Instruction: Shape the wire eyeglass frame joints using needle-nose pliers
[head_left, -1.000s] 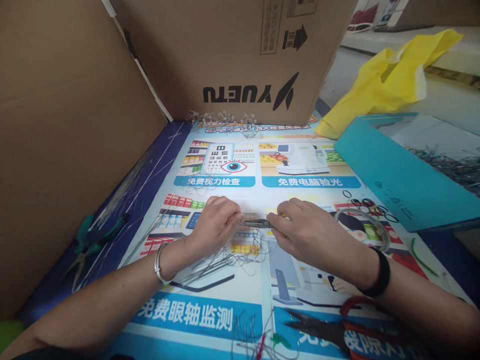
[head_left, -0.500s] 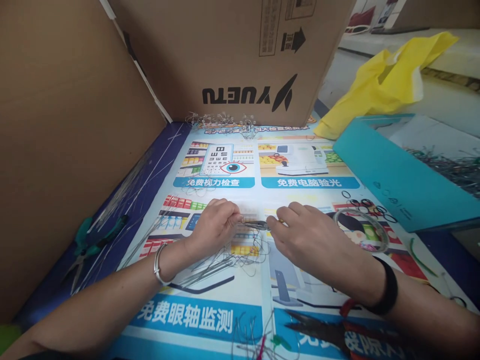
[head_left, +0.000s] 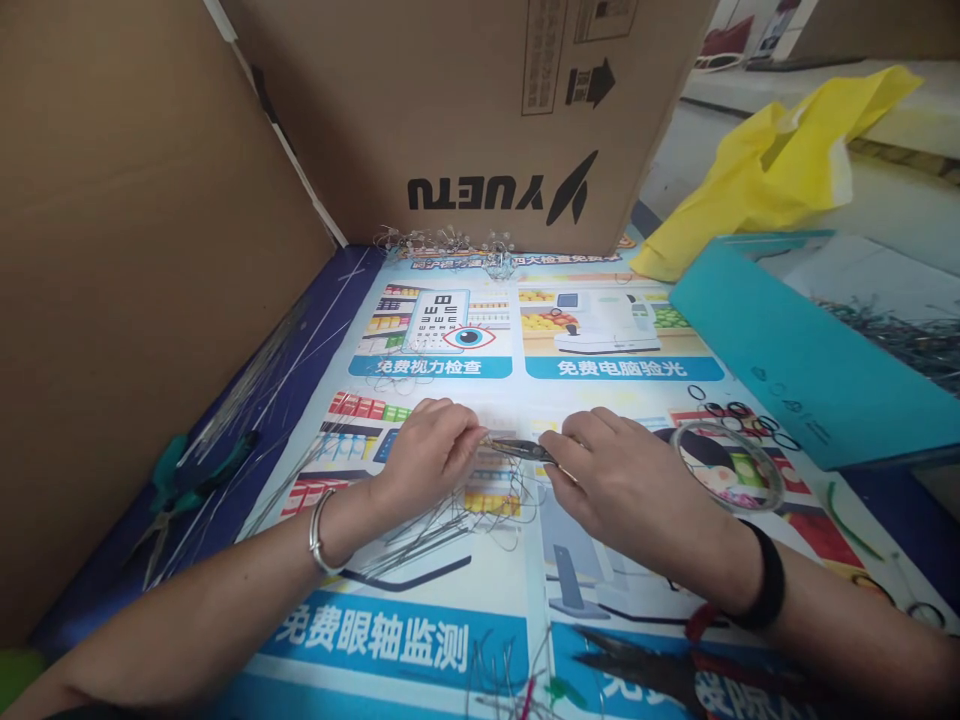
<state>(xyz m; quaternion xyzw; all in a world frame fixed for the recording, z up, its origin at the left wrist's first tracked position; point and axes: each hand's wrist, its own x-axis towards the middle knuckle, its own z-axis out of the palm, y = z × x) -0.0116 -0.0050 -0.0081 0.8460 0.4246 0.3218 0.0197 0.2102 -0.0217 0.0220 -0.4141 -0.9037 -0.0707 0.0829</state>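
Observation:
My right hand [head_left: 611, 470] is wrapped round a pair of needle-nose pliers [head_left: 517, 450], whose dark jaws point left. My left hand [head_left: 439, 450] is closed in a pinch right at the jaw tips. A thin piece of wire [head_left: 487, 438] shows between its fingertips and the jaws, though most of it is hidden by the fingers. Beneath the hands, fine wire loops [head_left: 517, 510] and straight lengths of wire [head_left: 424, 540] lie on the printed sheet [head_left: 375, 625].
Green-handled pliers [head_left: 180, 480] and long wires [head_left: 247, 390] lie left. Dark-bladed scissors [head_left: 637, 665] sit at the front right. A clear ring-shaped dish [head_left: 776, 480], black rings [head_left: 739, 410] and a teal box [head_left: 787, 370] of wire pieces stand right. Cardboard walls [head_left: 465, 120] enclose the back and left.
The right hand has shifted very slightly to the right, and more of the pliers shows in front of it. The left hand keeps its pinch in nearly the same place.

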